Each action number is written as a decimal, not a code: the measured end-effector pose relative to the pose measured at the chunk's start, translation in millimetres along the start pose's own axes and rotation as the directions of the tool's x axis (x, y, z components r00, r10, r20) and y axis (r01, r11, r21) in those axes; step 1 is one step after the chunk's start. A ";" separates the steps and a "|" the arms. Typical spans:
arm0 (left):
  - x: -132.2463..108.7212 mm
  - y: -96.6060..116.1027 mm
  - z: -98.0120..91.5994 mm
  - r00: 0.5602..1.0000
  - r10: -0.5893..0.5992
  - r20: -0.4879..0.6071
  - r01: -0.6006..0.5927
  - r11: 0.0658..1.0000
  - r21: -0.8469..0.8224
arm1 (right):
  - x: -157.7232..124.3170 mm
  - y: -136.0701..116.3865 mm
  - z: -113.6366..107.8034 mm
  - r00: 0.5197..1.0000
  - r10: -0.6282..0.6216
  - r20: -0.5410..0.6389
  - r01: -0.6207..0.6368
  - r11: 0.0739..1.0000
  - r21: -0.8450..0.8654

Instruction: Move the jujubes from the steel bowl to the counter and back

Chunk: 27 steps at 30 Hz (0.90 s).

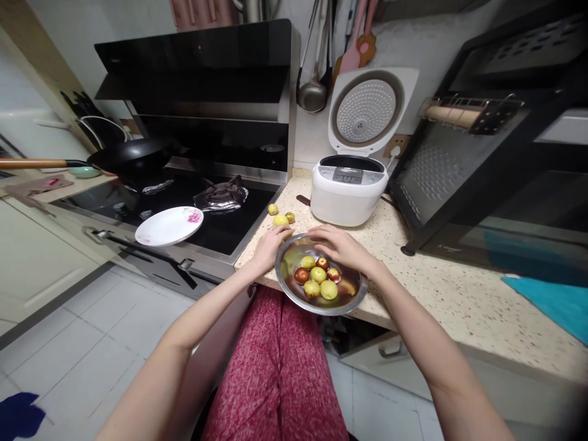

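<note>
A steel bowl (294, 293) holds several jujubes (318, 274), some yellow-green and some reddish brown. It sits at the counter's front edge, partly overhanging it. My left hand (272, 246) is at the bowl's left rim, its fingers stretched forward close to three loose jujubes (280, 220) on the counter. Whether those fingertips touch a fruit is hard to make out. Across the bowl's far right rim lies my right hand (343, 245), fingers spread and reaching over the inside, with no fruit visible in them.
Behind the bowl stands a white rice cooker (348, 199) with its lid raised. A floral plate (169, 226) rests on the stove's front left, and a wok (133, 156) is behind it. At right are a black rack (436, 184) and a blue cloth (551, 303).
</note>
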State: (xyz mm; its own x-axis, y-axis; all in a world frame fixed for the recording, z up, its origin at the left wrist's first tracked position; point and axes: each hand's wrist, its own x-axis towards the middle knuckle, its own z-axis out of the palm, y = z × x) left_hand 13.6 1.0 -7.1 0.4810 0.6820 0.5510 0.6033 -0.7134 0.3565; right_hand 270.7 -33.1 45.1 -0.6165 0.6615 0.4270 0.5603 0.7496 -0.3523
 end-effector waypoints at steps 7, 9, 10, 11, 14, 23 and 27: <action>-5.8 2.2 -9.9 0.994 -0.092 -0.058 0.092 0.996 -0.006 | -0.3 0.6 1.1 0.999 -0.027 0.031 0.027 1.000 0.000; -7.1 3.0 -11.5 0.991 -0.094 -0.098 0.087 0.994 -0.065 | -0.5 -0.1 0.9 0.999 -0.025 0.033 0.025 1.000 -0.001; -7.5 3.3 -11.6 0.988 -0.088 -0.126 0.077 0.992 -0.096 | -0.6 -0.5 0.8 0.999 -0.022 0.031 0.022 1.000 -0.003; -7.7 3.5 -11.4 0.984 -0.080 -0.157 0.061 0.990 -0.124 | -0.7 -0.8 0.9 0.999 -0.019 0.028 0.019 1.000 -0.005; -7.7 4.4 -10.7 0.968 -0.046 -0.246 0.002 0.984 -0.176 | -0.6 -1.7 1.2 1.000 -0.017 0.020 0.018 1.000 -0.014; -10.8 13.4 -17.4 0.915 -0.015 -0.404 -0.145 0.921 -0.361 | 0.7 -7.0 -1.7 1.000 -0.024 0.010 0.025 0.996 -0.084; -14.1 9.8 -17.3 0.956 0.030 -0.291 -0.189 0.821 -0.538 | 1.2 -7.5 -2.4 0.999 -0.032 0.018 0.033 0.995 -0.094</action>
State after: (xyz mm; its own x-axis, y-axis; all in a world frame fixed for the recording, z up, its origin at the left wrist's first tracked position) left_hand 1.7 -18.4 1.7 0.2927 0.5841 0.7571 0.0624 -0.8017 0.5944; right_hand 267.1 -37.9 50.3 -0.6439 0.6379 0.4225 0.5892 0.7657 -0.2581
